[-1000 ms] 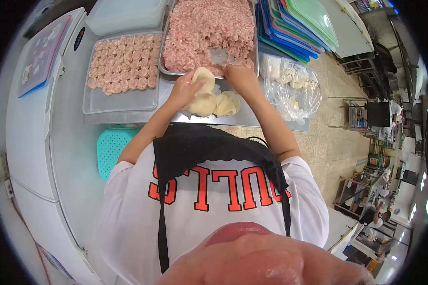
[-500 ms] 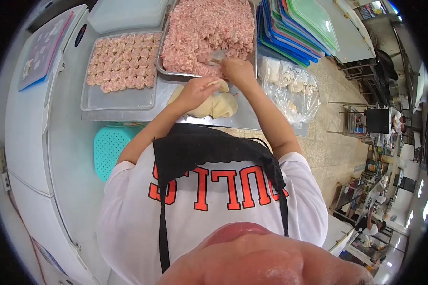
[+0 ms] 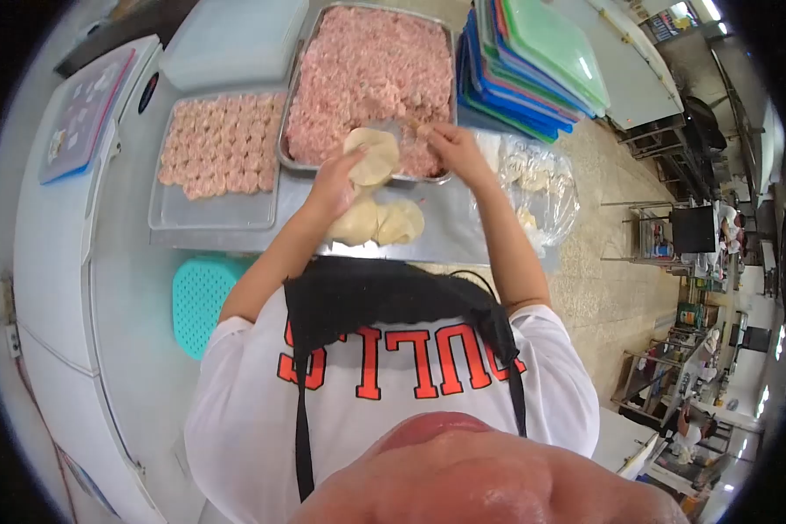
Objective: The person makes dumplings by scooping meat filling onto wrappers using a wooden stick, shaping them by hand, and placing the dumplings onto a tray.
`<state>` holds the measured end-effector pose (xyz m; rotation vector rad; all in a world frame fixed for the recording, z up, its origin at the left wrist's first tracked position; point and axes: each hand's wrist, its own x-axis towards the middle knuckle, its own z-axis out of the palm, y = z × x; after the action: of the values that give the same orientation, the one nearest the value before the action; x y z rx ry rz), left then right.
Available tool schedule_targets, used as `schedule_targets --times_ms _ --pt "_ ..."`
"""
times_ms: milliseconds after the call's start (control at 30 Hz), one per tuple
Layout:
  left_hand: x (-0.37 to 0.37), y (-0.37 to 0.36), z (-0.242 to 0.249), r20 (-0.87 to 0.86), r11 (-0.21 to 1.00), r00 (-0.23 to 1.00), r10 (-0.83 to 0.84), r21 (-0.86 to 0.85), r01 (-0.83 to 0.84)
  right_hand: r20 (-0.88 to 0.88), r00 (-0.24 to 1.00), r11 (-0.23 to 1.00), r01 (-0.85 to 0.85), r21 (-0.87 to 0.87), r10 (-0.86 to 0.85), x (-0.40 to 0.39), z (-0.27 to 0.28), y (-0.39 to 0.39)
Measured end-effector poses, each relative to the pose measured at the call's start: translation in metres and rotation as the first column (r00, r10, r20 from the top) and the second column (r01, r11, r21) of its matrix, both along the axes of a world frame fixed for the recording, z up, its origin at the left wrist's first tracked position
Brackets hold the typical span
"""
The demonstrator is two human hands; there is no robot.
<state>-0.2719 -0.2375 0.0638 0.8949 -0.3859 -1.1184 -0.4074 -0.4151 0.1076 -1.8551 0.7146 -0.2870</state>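
1. Above the near side of a silver rectangular metal tray (image 3: 453,87), a pale cream, round sheet of thin dough (image 3: 375,159) is held up, overlapping the rim from this viewpoint; contact with the tray cannot be told.

2. Left hand (image 3: 334,185): the grip is closed on the dough sheet at its left margin, most of the disc projecting past the fingers.

3. Right hand (image 3: 456,154): the grip is clenched about a slender brownish tool (image 3: 416,127), whose far end is hard to distinguish over the tray's contents.

4. Handling of the dough sheet: presumably light, limp and easily stretched or torn. A gentle hold at the margin, with fingers spread beneath, should suit it; a hard pinch may crease it.

5. Handling of the coarse pink minced meat (image 3: 367,70) filling much of the tray: probably soft, sticky and greasy, heavy in bulk. The tool is best held well back along its handle, away from slippery residue.

6. Surroundings: overlapping cream dough rounds (image 3: 400,223) lie on the grey metal table (image 3: 295,194) nearest the body; to the left, small pink-topped rounds (image 3: 223,144) stand in close rows on a translucent plastic tray (image 3: 218,211).
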Motion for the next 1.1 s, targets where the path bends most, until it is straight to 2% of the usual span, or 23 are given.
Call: schedule_targets --times_ms 33,67,100,167,233,267,367,400,467,600,667,800,900,967,1000,1033,1067,1100 --pt "0.003 -0.006 -0.004 -0.328 0.997 0.943 0.049 -0.036 -0.064 0.100 0.995 0.998 0.014 0.067 -0.021 0.002 0.000 0.006" --pt "0.011 -0.015 -0.026 -0.443 0.993 0.896 0.019 -0.099 -0.069 0.113 0.993 0.998 0.017 0.054 -0.023 0.005 -0.005 0.009" --pt "0.012 -0.018 -0.024 -0.436 0.992 0.900 0.013 -0.108 -0.067 0.162 0.987 0.996 -0.013 0.088 -0.001 0.008 -0.014 0.013" --pt "0.012 -0.021 -0.021 -0.605 0.988 0.796 -0.015 -0.133 -0.083 0.212 0.977 0.991 -0.049 0.123 0.022 0.014 -0.019 0.030" --pt "0.008 -0.026 -0.017 -0.618 0.983 0.785 0.047 -0.113 -0.147 0.140 0.989 0.997 -0.025 -0.079 0.036 0.017 -0.019 0.047" --pt "0.007 -0.028 -0.015 -0.632 0.974 0.767 0.107 -0.089 -0.209 0.141 0.989 0.997 -0.026 -0.079 0.037 0.018 -0.019 0.047" --pt "0.008 -0.029 -0.015 -0.682 0.962 0.726 0.092 -0.128 -0.242 0.236 0.972 0.974 -0.069 0.217 0.016 0.016 -0.021 0.051" --pt "0.009 -0.026 -0.016 -0.683 0.963 0.725 0.093 -0.123 -0.240 0.234 0.972 0.973 -0.066 0.221 0.013 0.013 -0.020 0.050" --pt "0.011 -0.022 -0.017 -0.725 0.945 0.685 -0.070 -0.268 -0.187 0.163 0.987 0.959 -0.052 0.277 0.006 0.005 -0.016 0.044" --pt "-0.002 -0.026 -0.021 -0.775 0.954 0.624 -0.099 -0.251 -0.161 0.218 0.975 0.922 -0.120 0.368 0.040 -0.004 -0.013 0.041" --pt "-0.014 -0.026 -0.019 -0.725 0.971 0.688 -0.040 -0.190 -0.144 0.157 0.987 0.901 -0.095 0.424 0.031 -0.005 -0.011 0.047" --pt "-0.012 -0.021 -0.012 -0.724 0.971 0.683 -0.098 -0.220 -0.094 0.039 0.999 0.910 -0.036 0.414 0.022 -0.017 -0.020 0.045" --pt "0.002 -0.019 -0.011 -0.754 0.974 0.655 -0.049 -0.181 -0.136 -0.014 0.999 0.935 -0.024 0.355 0.031 -0.032 -0.012 0.041" --pt "0.023 -0.022 -0.034 -0.754 0.904 0.653 -0.066 -0.322 -0.281 -0.073 0.995 0.986 -0.056 0.155 0.068 -0.046 -0.008 0.034" --pt "0.027 -0.022 -0.034 -0.757 0.906 0.650 -0.063 -0.317 -0.281 -0.126 0.990 0.987 -0.050 0.153 0.069 -0.051 0.008 0.036" --pt "0.032 -0.021 -0.031 -0.678 0.933 0.727 0.111 -0.182 -0.311 -0.130 0.989 0.986 -0.050 0.156 0.071 -0.054 0.015 0.036" --pt "0.034 -0.021 -0.029 -0.560 0.933 0.783 0.271 -0.047 -0.357 -0.161 0.987 0.999 -0.024 0.047 0.031 -0.056 0.020 0.035" --pt "0.033 -0.023 -0.032 -0.561 0.932 0.781 0.275 -0.045 -0.361 -0.185 0.983 0.998 0.000 -0.065 -0.012 -0.059 0.021 0.034"
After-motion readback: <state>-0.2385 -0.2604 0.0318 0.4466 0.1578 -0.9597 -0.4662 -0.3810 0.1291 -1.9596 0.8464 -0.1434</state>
